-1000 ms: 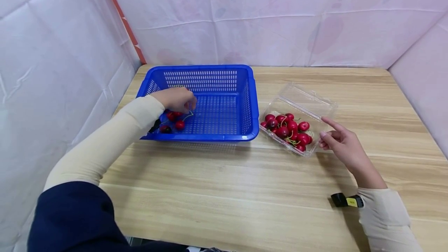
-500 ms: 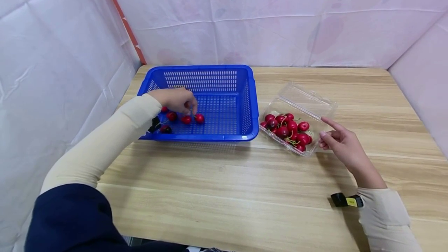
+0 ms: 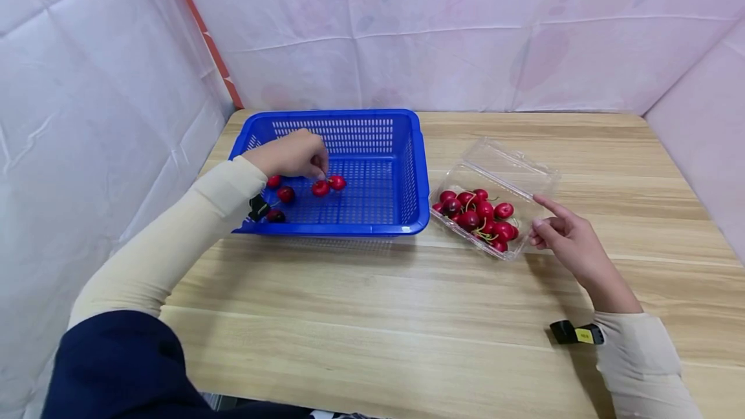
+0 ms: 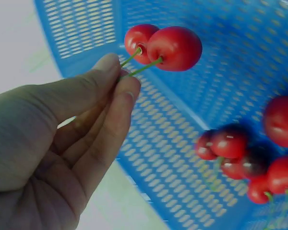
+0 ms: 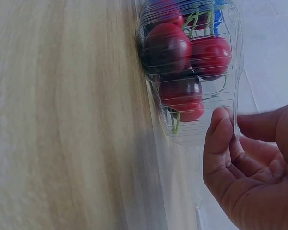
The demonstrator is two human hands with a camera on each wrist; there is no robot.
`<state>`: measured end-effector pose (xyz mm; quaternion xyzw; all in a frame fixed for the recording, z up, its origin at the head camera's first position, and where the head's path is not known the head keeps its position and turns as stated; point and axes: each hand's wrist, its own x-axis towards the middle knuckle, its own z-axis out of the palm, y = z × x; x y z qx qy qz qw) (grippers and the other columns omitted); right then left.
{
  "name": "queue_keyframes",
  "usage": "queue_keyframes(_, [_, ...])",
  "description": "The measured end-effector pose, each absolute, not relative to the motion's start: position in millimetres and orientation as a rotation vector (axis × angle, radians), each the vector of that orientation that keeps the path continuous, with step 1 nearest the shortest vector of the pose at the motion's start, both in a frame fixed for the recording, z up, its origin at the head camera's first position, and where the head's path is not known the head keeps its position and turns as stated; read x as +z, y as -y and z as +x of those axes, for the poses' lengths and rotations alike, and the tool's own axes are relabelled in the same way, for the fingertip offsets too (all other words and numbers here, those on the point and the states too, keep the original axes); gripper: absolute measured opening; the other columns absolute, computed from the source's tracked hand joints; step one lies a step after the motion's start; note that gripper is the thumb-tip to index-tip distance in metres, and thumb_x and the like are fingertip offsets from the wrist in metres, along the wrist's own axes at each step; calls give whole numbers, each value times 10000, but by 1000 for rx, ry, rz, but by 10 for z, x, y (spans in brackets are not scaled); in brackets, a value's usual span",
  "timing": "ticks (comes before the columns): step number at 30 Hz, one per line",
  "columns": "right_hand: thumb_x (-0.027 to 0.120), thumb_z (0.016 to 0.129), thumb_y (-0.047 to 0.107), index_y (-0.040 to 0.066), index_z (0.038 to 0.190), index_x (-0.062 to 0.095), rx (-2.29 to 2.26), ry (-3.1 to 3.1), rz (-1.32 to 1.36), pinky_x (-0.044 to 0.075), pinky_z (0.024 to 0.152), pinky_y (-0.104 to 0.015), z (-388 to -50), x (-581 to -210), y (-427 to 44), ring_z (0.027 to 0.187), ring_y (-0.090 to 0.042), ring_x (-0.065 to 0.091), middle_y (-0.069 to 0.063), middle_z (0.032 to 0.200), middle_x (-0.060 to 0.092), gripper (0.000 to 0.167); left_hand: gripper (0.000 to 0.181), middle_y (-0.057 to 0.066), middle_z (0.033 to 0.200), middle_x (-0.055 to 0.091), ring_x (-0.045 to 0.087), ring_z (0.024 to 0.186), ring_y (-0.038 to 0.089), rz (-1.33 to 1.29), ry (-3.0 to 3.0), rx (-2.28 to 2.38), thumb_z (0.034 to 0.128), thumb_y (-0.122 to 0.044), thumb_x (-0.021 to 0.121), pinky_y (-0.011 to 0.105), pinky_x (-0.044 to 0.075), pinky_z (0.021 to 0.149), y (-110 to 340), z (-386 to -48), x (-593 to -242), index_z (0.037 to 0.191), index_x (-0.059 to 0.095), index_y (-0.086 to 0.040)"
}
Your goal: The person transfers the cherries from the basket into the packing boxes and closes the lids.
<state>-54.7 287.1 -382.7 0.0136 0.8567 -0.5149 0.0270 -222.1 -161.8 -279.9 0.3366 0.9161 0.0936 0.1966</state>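
Observation:
Thumb and fingertip of my left hand (image 3: 297,155) pinch the green stems of two joined red cherries (image 4: 175,49), which hang above the floor of the blue basket (image 3: 372,228). Several other cherries (image 4: 282,121) lie at the basket's left side, partly behind the wrist and its camera. On the right, my right hand (image 3: 567,235) pinches the edge of a clear plastic clamshell box (image 5: 192,136) between thumb and curled fingers, its index finger stretched along the rim. Red and dark cherries (image 3: 485,211) with green stems fill part of the box, whose lid (image 3: 506,160) stands back.
Everything stands on a wooden table (image 3: 372,315). A gap of bare wood lies in front of the basket and box. White sheeting (image 3: 465,37) closes off the back and both sides.
My left hand has risen slightly, lifting two cherries by their stems from the basket floor. Other cherries at its left have come into view. The right hand and box stay put.

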Motion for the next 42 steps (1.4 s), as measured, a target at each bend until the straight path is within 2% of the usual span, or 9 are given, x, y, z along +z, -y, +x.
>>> queue_keyframes(6, [330, 1023, 43, 7, 1486, 281, -1650, -2605, 5, 525, 638, -189, -529, -3835, -2890, 696, -64, 618, 30, 795, 626, 467, 105, 70, 767, 692, 597, 642, 175, 927, -2589, 333, 872, -183, 708, 283, 519, 632, 1441, -2145, -2567, 827, 736, -93])
queue_keyframes(13, [334, 1020, 33, 12, 1478, 305, -1683, -2600, -23, 522, 630, -187, -536, -3856, -2883, 688, -59, 625, 47, 792, 640, 459, 142, 36, 692, 668, 595, 600, 157, 1053, -2593, 445, 869, -206, 712, 268, 511, 623, 1179, -2027, -2340, 796, 737, -87])
queue_keyframes(19, [369, 1021, 60, 22, 1472, 330, -1728, -2581, -9, 521, 627, -180, -560, -3851, -2886, 687, -51, 628, 51, 790, 651, 454, 142, 18, 694, 677, 616, 619, 125, 1111, -2595, 625, 878, -196, 704, 247, 499, 624, 907, -1956, -2221, 816, 743, -74])
queue_keyframes(25, [453, 1009, 113, 90, 1478, 353, -1732, -2567, 66, 526, 625, -191, -544, -3873, -2893, 689, -50, 640, 81, 782, 668, 480, 136, -3, 734, 704, 642, 630, 87, 1129, -2566, 823, 872, -207, 712, 221, 510, 600, 576, -1900, -2204, 851, 755, -79])
queue_keyframes(30, [473, 1004, 128, 108, 1485, 341, -1740, -2562, 83, 531, 622, -200, -530, -3903, -2892, 692, -57, 648, 100, 797, 667, 500, 153, 14, 764, 713, 679, 682, 124, 1044, -2486, 978, 884, -204, 696, 234, 538, 635, 314, -1866, -2233, 880, 745, -59])
queue_keyframes(35, [482, 998, 108, 88, 1481, 338, -1767, -2558, 70, 525, 610, -190, -543, -3922, -2905, 684, -56, 648, 103, 796, 667, 504, 165, 44, 812, 716, 682, 728, 139, 1013, -2404, 1020, 908, -183, 661, 229, 548, 676, 90, -1846, -2287, 923, 736, -37])
queue_keyframes(42, [477, 999, 103, 48, 1488, 289, -1782, -2560, 86, 521, 605, -181, -557, -3922, -2897, 684, -48, 643, 118, 798, 665, 527, 158, 26, 814, 715, 673, 713, 112, 1041, -2437, 894, 912, -182, 657, 169, 519, 645, -162, -1836, -2409, 933, 744, -52])
